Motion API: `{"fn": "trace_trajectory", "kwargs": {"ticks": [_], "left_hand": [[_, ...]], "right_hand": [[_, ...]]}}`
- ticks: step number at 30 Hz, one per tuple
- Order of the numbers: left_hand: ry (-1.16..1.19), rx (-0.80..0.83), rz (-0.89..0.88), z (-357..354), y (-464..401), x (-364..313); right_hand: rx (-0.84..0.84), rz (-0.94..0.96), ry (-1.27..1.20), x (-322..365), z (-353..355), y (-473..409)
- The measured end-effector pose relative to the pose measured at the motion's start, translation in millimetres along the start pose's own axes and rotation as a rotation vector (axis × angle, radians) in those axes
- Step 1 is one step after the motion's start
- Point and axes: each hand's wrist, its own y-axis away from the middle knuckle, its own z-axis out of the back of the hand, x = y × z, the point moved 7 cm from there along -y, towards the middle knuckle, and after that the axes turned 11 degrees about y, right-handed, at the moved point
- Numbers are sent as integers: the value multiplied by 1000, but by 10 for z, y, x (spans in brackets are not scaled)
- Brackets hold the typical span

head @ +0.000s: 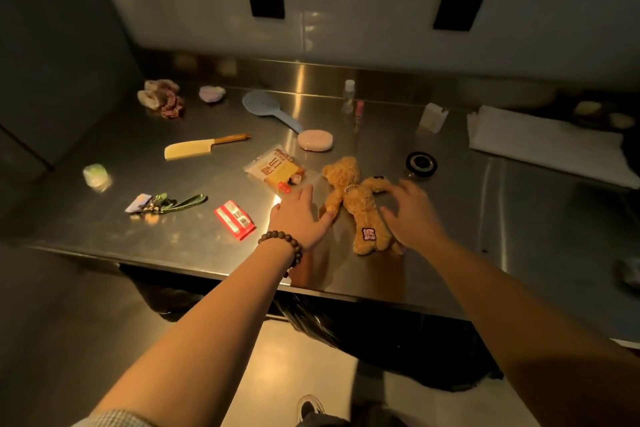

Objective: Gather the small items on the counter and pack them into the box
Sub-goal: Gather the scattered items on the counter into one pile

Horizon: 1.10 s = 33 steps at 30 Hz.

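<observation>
A tan teddy bear [356, 204] with a "15" patch lies on its back on the steel counter [519, 218]. My left hand [299, 218], with a bead bracelet on the wrist, reaches in beside the bear's left arm, fingers straight. My right hand [410, 215] hovers over the bear's right side with fingers spread and loosely bent. Neither hand holds anything. Around them lie a snack packet [277, 170], a red packet [234, 218], a keychain with green strap [162, 203], a yellow comb [204, 146] and a pink round case [315, 140]. No box is in view.
Farther back are scrunchies [161, 99], a purple puff [212, 94], a blue brush [266, 109], a small bottle [348, 95], a white carton [433, 117] and a black round tin [420, 164]. A folded white cloth [540, 146] lies at right. A green-white item [96, 177] sits left.
</observation>
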Motion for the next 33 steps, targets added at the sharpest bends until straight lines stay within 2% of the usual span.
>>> {"fn": "trace_trajectory", "kwargs": {"ticks": [20,27,33], "left_hand": [[-30,-44,-8,-17,-241,-151],[-11,-137,65,129,-234,52],[-76,-194,108,284,-375,413]], "right_hand": [[-19,38,-51,-11,-62,-208],[95,69,-101,125,-299,-317],[152,3,-27,304,-568,-445]]}}
